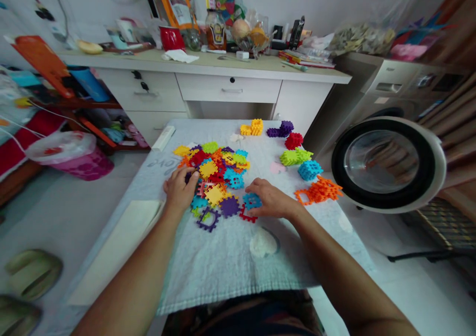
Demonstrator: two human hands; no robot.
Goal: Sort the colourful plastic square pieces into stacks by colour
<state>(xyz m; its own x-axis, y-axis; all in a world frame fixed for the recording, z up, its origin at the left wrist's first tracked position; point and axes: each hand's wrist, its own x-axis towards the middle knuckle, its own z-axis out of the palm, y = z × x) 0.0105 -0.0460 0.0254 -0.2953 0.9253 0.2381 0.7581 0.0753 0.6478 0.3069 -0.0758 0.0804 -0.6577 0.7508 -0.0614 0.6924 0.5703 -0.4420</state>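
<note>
A mixed heap of toothed plastic interlocking tiles [215, 195] lies mid-table in yellow, red, purple, blue, green and orange. At its left edge, my left hand [179, 189] has its thumb and fingers closed on a dark purple tile [188, 177]. On the heap's right side, my right hand [273, 199] grips a blue window-patterned tile [252, 201] between thumb and fingers, just over a red frame tile [247, 214]. Nearest to me lies a purple frame tile [208, 220], beside a solid purple tile [230, 206].
Colour-sorted groups line the table's right side: yellow [253, 127], purple [281, 128], red [293, 140], green [295, 157], blue [310, 169] and orange [322, 190]. A washing machine [386, 85] with its round door [386, 162] open stands right. A cluttered counter [208, 65] runs behind.
</note>
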